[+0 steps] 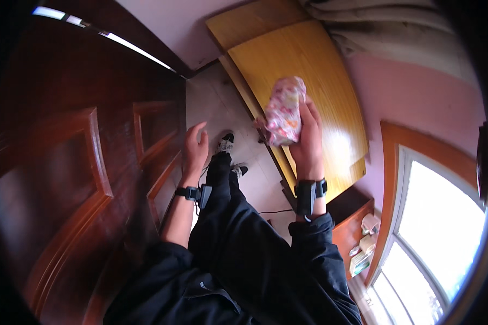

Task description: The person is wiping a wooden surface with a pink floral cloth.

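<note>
My right hand (308,142) is closed on a pink patterned packet (285,111), held up over the wooden table. It looks soft and crinkled, with white, red and orange marks; motion blurs it, and I cannot make out its contents. The thumb side of the hand shows, and some fingers are hidden behind the packet. Off to the left, my left hand (197,143) hangs empty above the floor, its fingers loosely bent and apart, near the dark wooden door. Each wrist wears a black strap with a small device.
A yellow-brown wooden table (331,81) stands ahead to the right, with a curtain (396,38) beyond it. The dark red panelled door (65,135) fills the left side. At right is a bright window (439,222); below it, small items (363,254) sit by a wooden cabinet. A cable (276,211) crosses the floor.
</note>
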A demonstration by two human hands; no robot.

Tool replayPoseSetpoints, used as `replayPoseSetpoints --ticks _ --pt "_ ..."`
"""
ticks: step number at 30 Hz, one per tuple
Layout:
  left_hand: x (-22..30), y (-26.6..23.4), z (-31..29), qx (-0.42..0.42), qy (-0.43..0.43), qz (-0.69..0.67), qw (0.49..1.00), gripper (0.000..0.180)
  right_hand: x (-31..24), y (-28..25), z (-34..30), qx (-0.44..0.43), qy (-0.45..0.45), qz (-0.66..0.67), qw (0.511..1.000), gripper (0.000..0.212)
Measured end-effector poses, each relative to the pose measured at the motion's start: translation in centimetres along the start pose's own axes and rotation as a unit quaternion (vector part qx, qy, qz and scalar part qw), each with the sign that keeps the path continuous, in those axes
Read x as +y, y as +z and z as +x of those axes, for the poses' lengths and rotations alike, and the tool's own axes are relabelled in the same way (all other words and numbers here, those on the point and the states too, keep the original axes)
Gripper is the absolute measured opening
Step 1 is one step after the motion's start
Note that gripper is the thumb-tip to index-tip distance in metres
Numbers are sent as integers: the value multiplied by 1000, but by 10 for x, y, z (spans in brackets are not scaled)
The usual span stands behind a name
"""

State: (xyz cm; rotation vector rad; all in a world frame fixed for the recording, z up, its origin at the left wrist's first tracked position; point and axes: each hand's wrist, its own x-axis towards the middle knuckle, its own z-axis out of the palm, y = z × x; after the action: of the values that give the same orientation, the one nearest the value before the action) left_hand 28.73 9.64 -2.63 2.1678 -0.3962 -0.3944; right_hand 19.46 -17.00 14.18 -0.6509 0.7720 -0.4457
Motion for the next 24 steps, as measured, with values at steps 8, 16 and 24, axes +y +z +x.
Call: replayPoseSetpoints --ticks 8,16,24 --pt "-36 16 -25 -2 -104 -117 988 29 79 62 174 -54 -282 -619 731 25" --pt "-30 2 -28 15 -121 -188 974 25 109 75 176 -123 -279 -853 424 16" --pt "-59 9 -43 33 -158 -245 956 23 102 38 142 -127 -268 -869 396 14"
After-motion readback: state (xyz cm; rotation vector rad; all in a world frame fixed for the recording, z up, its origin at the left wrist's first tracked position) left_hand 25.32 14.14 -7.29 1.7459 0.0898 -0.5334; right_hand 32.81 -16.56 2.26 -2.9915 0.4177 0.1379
